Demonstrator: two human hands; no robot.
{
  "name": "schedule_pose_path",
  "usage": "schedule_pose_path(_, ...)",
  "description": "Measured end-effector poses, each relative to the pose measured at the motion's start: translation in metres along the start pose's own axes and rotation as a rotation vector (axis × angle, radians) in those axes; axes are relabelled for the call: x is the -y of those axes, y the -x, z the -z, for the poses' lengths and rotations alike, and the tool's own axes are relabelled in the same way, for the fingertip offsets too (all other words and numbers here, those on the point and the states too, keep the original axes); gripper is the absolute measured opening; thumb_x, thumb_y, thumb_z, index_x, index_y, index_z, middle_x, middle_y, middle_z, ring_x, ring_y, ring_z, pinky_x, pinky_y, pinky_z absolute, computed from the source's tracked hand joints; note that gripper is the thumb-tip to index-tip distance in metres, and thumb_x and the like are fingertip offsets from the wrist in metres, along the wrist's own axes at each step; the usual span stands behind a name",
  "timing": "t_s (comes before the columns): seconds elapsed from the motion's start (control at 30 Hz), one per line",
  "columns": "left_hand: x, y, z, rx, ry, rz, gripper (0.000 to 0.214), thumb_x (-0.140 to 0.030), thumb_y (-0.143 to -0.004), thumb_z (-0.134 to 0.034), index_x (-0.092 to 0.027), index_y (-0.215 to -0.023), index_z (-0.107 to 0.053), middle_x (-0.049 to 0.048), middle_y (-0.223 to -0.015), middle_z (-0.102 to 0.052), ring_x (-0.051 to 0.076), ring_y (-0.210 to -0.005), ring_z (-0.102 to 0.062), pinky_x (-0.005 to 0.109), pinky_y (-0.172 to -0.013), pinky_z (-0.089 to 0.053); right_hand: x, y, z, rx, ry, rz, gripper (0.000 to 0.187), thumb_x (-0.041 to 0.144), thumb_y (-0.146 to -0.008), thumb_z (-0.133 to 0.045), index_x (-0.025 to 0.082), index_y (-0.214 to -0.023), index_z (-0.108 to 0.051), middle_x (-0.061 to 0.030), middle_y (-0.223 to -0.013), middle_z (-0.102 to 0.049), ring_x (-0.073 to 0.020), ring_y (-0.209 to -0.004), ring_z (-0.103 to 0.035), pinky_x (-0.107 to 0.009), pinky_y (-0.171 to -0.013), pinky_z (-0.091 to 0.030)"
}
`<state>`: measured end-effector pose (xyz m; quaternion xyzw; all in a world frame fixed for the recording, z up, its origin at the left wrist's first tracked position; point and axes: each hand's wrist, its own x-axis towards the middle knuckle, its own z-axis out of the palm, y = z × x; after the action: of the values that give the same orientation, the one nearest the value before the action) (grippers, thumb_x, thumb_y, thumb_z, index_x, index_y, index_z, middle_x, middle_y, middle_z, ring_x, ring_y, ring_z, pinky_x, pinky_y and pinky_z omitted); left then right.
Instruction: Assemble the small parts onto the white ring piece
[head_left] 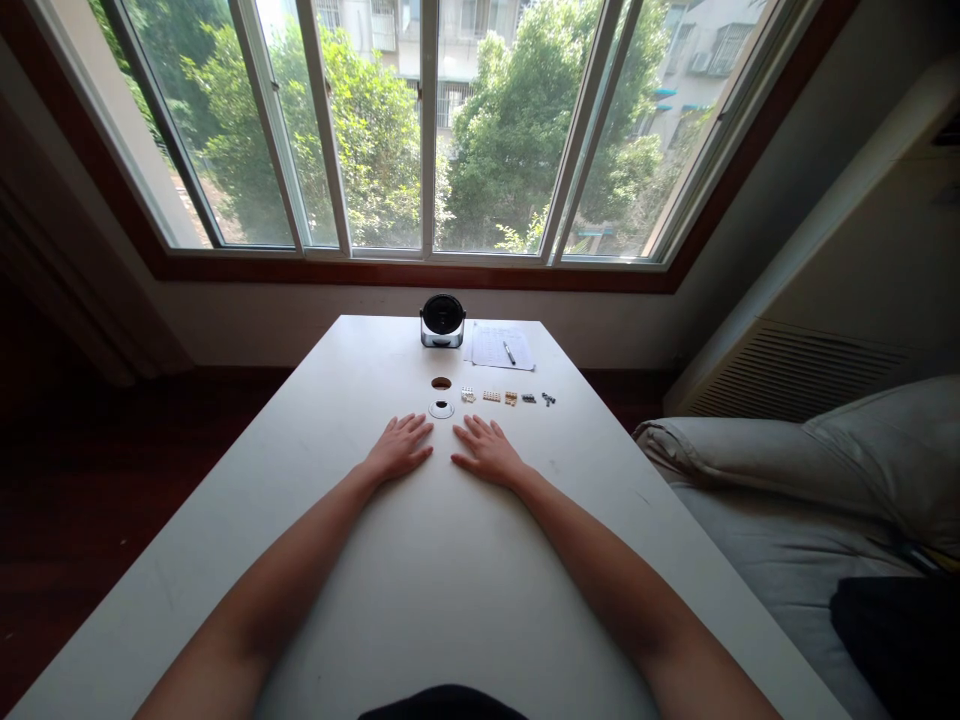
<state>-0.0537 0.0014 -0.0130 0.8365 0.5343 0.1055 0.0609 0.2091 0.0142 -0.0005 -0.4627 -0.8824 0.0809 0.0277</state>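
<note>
My left hand (401, 447) lies flat on the white table (450, 600), fingers spread, with nothing in it. Across from it, my right hand (487, 449) also rests palm down with its fingers apart and holds nothing. Just beyond the fingertips, between the hands, is a white ring-shaped piece (441, 416) with a dark centre. Past my right hand runs a row of small parts in groups: whitish pieces (468, 394), light brown pieces (491, 397), golden pieces (511, 398), dark pieces (529, 398) and scattered dark pieces (548, 399). Their exact kind is too small to tell.
A round hole (441, 383) pierces the tabletop behind the ring. Near the far edge stand a small black fan (442, 316) and, to its right, paper sheets (487, 347) with a pen (509, 353) on top. A sofa (780, 530) borders the table's right side; windows lie beyond.
</note>
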Motion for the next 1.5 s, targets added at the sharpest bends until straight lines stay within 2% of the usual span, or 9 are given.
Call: schedule_pose_path(1.5,0.0015,0.0008,0.0001,-0.003,0.018,-0.007,0.058,-0.057,-0.097,-0.038,-0.032,-0.149,-0.042,0.0037,-0.162,-0.031,0.029,-0.15,-0.023,0.053,-0.122,-0.017,0.0009,0.001,0.0003,-0.007,-0.006,-0.006,0.077,0.074,-0.094,-0.028,0.03,-0.157,-0.027,-0.0038,-0.166,-0.012,-0.0284,-0.153,-0.009,-0.047,-0.122,-0.003)
